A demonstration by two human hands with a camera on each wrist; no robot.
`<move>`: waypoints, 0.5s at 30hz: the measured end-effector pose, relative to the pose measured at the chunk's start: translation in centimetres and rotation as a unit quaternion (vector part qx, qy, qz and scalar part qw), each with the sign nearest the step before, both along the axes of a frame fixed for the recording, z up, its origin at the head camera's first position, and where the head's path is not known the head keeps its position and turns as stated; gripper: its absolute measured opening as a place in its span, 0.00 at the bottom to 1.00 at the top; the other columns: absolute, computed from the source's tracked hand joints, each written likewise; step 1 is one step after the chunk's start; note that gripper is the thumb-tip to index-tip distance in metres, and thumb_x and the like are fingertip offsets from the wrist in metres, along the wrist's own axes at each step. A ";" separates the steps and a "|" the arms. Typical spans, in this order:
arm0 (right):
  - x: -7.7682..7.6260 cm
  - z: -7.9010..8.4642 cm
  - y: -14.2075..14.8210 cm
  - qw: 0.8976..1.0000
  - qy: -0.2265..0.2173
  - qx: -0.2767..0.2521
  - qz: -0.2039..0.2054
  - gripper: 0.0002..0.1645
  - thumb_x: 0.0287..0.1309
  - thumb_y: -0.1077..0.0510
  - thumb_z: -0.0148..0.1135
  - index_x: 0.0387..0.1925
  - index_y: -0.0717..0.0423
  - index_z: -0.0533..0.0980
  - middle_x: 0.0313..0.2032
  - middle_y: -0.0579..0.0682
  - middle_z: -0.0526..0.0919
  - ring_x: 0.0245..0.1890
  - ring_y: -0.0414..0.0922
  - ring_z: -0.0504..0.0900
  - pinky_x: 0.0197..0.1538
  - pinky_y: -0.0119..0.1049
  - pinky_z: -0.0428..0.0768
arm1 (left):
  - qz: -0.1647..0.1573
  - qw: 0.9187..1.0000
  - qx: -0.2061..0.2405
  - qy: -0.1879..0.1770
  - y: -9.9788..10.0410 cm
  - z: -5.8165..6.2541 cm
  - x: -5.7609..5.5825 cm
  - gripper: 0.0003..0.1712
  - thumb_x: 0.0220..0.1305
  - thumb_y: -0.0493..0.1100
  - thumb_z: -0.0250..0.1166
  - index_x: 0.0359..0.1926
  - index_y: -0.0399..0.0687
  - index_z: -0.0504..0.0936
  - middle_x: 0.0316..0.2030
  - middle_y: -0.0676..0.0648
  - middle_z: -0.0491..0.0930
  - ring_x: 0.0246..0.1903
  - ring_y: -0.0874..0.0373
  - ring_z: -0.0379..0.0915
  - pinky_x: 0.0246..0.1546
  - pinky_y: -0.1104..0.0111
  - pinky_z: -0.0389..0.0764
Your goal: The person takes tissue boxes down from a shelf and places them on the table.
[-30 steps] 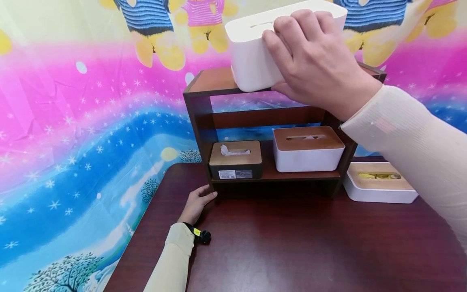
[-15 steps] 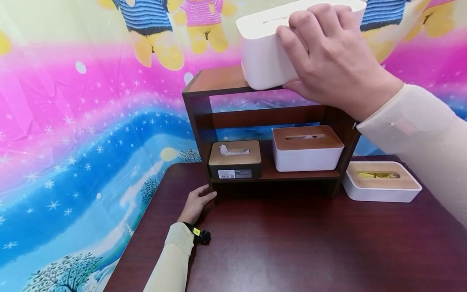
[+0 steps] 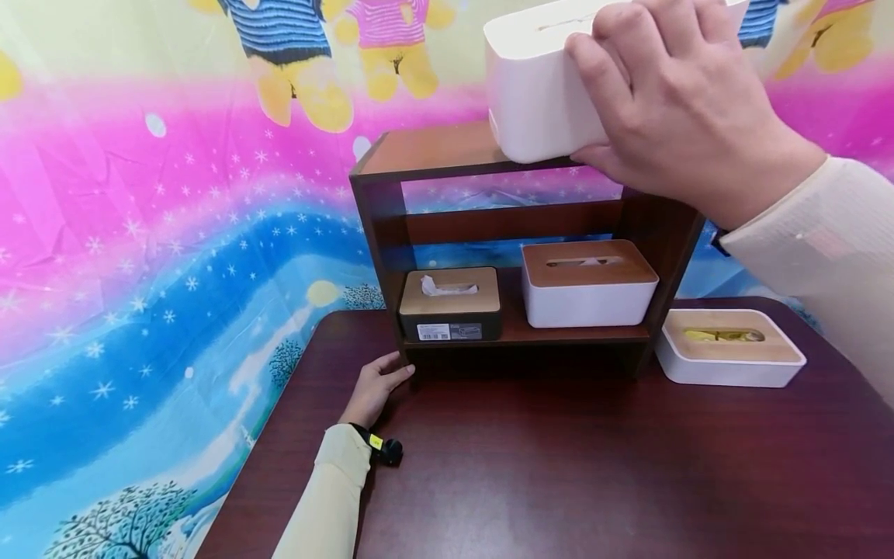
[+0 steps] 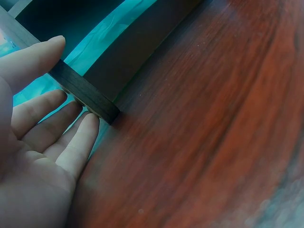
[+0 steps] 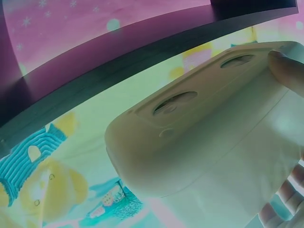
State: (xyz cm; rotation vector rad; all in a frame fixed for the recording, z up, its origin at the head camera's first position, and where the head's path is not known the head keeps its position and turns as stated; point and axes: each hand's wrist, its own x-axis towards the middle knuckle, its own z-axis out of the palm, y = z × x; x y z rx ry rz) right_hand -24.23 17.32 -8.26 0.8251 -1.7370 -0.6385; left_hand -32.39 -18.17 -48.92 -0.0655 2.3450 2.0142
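Note:
My right hand grips a white tissue box at the top of the head view, fingers over its upper edge and thumb low on the near side. The box is tilted, in front of the top board of a brown wooden shelf. In the right wrist view the tissue box shows its underside with two oval openings, and a gap separates it from the shelf edge. Low on the shelf's left upright, my left hand holds the board between thumb and fingertips.
On the lower shelf board stand a dark tissue box with a light wooden lid and a white tissue box with a brown lid. A low white tissue box sits right of the shelf on the dark red table. A patterned cloth hangs behind.
My right hand has carried the white tissue box to the right and slightly up along the shelf top. The left hand and the other boxes have stayed where they were.

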 end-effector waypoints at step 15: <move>0.8 0.4 2.3 0.999 -0.022 -0.005 -0.022 0.52 0.34 0.60 0.68 0.61 0.66 0.52 0.53 0.70 0.59 0.49 0.66 0.62 0.55 0.57 0.60 | 0.000 1.000 0.001 0.010 -0.3 0.1 -0.4 0.24 0.51 0.48 0.67 0.51 0.56 0.76 0.47 0.54 0.75 0.53 0.60 0.63 0.54 0.59 0.64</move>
